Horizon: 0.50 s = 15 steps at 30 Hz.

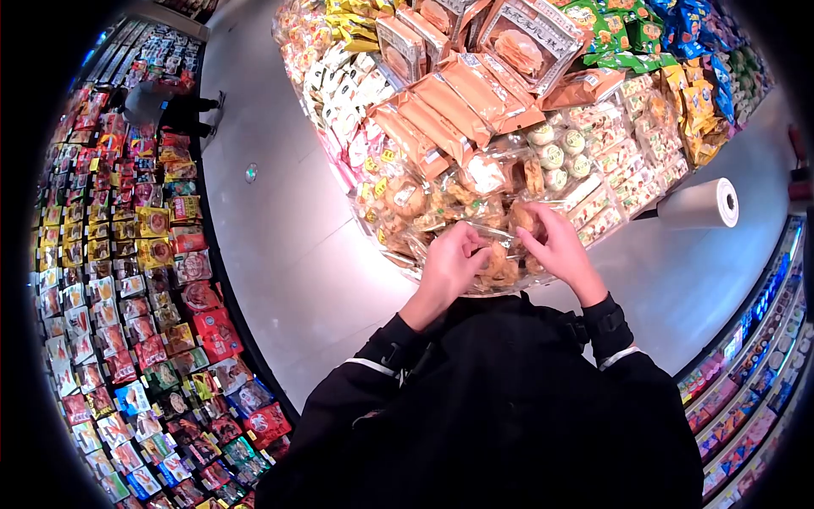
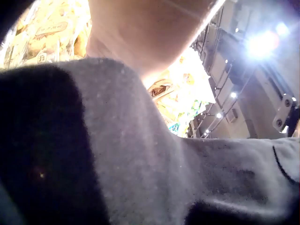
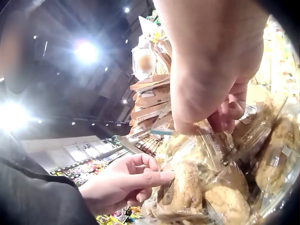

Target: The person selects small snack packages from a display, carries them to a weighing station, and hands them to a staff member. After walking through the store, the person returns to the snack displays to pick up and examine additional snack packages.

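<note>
Clear packets of brown baked snacks fill the near end of a display. In the head view, my left hand (image 1: 452,265) pinches the edge of one clear packet (image 1: 500,270), and my right hand (image 1: 561,248) grips its other side, fingers curled. From the right wrist, the left thumb and fingers of the left hand (image 3: 124,182) meet the packet (image 3: 183,190), while the right hand (image 3: 213,61) bends down over crinkled film, its fingertips partly hidden. The left wrist view shows only the heel of the left hand (image 2: 140,35) above a grey sleeve; its fingers are out of sight.
Beyond the hands lie orange-brown packets (image 1: 454,106), round green-labelled packs (image 1: 553,156) and yellow bags (image 1: 691,106). A white roll (image 1: 695,206) juts out at the display's right. Shelves of packets (image 1: 153,222) line the left, where a person (image 1: 151,105) stands across the aisle.
</note>
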Each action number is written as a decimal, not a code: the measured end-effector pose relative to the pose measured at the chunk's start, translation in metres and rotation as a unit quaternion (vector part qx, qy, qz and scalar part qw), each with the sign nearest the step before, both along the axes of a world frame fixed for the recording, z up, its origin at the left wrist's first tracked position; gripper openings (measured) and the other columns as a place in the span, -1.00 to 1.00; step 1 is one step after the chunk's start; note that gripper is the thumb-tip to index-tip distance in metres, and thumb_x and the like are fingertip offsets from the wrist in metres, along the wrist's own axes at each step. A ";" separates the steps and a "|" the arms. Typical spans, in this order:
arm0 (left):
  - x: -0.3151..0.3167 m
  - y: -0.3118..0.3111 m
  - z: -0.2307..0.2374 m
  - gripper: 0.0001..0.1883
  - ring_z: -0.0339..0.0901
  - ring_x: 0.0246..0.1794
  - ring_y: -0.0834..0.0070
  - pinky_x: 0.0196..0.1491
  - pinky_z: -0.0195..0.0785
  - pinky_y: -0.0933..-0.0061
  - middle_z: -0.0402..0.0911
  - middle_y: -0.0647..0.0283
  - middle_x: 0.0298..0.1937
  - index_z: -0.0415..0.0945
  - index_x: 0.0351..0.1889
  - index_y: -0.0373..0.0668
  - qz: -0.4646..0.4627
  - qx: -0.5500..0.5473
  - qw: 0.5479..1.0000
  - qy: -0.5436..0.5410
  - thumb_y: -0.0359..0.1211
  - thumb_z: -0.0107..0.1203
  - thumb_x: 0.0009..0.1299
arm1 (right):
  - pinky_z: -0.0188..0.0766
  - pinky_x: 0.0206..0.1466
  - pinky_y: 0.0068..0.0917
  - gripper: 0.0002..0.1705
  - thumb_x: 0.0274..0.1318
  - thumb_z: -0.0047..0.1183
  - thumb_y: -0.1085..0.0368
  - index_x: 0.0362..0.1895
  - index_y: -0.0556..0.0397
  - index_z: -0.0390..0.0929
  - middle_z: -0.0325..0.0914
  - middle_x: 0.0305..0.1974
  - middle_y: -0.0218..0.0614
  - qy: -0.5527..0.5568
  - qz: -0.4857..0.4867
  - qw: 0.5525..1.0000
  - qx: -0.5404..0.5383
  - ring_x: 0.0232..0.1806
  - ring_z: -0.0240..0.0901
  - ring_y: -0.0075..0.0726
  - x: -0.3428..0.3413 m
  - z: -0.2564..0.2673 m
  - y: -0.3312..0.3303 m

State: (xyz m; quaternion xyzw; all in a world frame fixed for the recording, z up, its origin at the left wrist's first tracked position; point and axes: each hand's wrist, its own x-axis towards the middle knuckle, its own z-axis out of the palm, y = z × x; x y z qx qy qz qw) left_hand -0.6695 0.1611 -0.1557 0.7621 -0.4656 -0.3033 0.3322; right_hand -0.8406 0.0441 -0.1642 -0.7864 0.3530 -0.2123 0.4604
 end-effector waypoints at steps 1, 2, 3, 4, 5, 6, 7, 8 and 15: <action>0.002 -0.001 0.000 -0.73 0.31 -0.60 0.52 -0.45 0.27 0.48 0.35 0.30 -0.62 0.40 -0.37 -0.24 0.003 0.001 1.000 0.003 -0.36 0.29 0.14 | 0.38 -0.42 -0.43 -0.60 0.03 0.10 0.32 0.00 0.10 0.41 0.49 -0.36 -0.15 0.003 -0.001 1.000 0.006 -0.53 0.44 -0.32 -0.002 0.004 0.001; 0.004 -0.002 0.001 -0.73 0.32 -0.61 0.50 -0.45 0.27 0.48 0.35 0.29 -0.63 0.40 -0.39 -0.24 -0.010 -0.005 1.000 -0.015 -0.36 0.29 0.14 | 0.38 -0.42 -0.43 -0.60 0.03 0.10 0.32 0.00 0.10 0.41 0.49 -0.36 -0.15 0.007 0.003 1.000 0.010 -0.53 0.44 -0.32 -0.004 0.008 0.003; 0.005 -0.002 0.000 -0.74 0.33 -0.61 0.48 -0.46 0.28 0.47 0.36 0.27 -0.63 0.41 -0.41 -0.25 -0.022 -0.011 0.999 -0.033 -0.36 0.30 0.13 | 0.38 -0.43 -0.46 -0.60 0.03 0.10 0.32 0.00 0.10 0.41 0.49 -0.35 -0.16 -0.004 -0.012 1.000 -0.006 -0.54 0.44 -0.34 -0.007 0.011 0.005; 0.006 -0.001 -0.001 -0.74 0.33 -0.61 0.48 -0.46 0.28 0.47 0.36 0.27 -0.63 0.41 -0.41 -0.25 -0.017 -0.009 0.999 -0.029 -0.36 0.30 0.13 | 0.38 -0.44 -0.48 -0.61 0.03 0.10 0.33 -0.01 0.11 0.41 0.49 -0.35 -0.16 -0.016 -0.027 0.999 -0.022 -0.55 0.44 -0.36 -0.010 0.016 0.005; 0.007 -0.002 -0.001 -0.74 0.35 -0.61 0.46 -0.45 0.28 0.46 0.36 0.26 -0.63 0.41 -0.41 -0.25 -0.025 -0.003 0.999 -0.028 -0.35 0.29 0.14 | 0.38 -0.45 -0.53 -0.57 0.05 0.08 0.36 0.05 0.11 0.36 0.50 -0.33 -0.19 0.000 -0.021 1.000 -0.018 -0.55 0.43 -0.46 -0.017 0.020 0.003; 0.008 -0.003 -0.001 -0.74 0.36 -0.61 0.45 -0.45 0.28 0.45 0.36 0.26 -0.63 0.42 -0.41 -0.25 -0.032 0.001 0.999 -0.029 -0.34 0.29 0.14 | 0.38 -0.45 -0.53 -0.57 0.05 0.08 0.36 0.05 0.11 0.36 0.50 -0.33 -0.19 0.004 -0.015 1.000 -0.021 -0.55 0.43 -0.46 -0.020 0.021 0.004; 0.009 -0.002 -0.003 -0.74 0.38 -0.59 0.43 -0.44 0.29 0.43 0.37 0.26 -0.62 0.42 -0.40 -0.25 -0.033 0.006 0.999 -0.029 -0.33 0.28 0.15 | 0.37 -0.46 -0.55 -0.54 0.07 0.06 0.38 0.09 0.10 0.32 0.51 -0.32 -0.21 -0.043 -0.047 0.998 0.020 -0.52 0.43 -0.50 -0.023 0.021 0.006; 0.010 -0.003 -0.003 -0.74 0.38 -0.59 0.43 -0.44 0.29 0.43 0.37 0.26 -0.62 0.42 -0.40 -0.25 -0.028 0.002 0.999 -0.026 -0.33 0.28 0.15 | 0.37 -0.46 -0.57 -0.51 0.08 0.04 0.40 0.13 0.09 0.28 0.51 -0.32 -0.24 -0.089 -0.080 0.991 0.061 -0.50 0.42 -0.55 -0.025 0.022 0.005; 0.015 -0.002 -0.002 -0.77 0.40 -0.58 0.38 -0.45 0.28 0.39 0.39 0.26 -0.63 0.44 -0.40 -0.20 -0.079 0.011 0.996 -0.048 -0.30 0.25 0.17 | 0.34 -0.39 -0.65 -0.46 0.14 0.00 0.48 0.22 0.06 0.19 0.52 -0.30 -0.31 -0.188 -0.107 0.940 0.264 -0.40 0.44 -0.56 -0.031 -0.004 0.003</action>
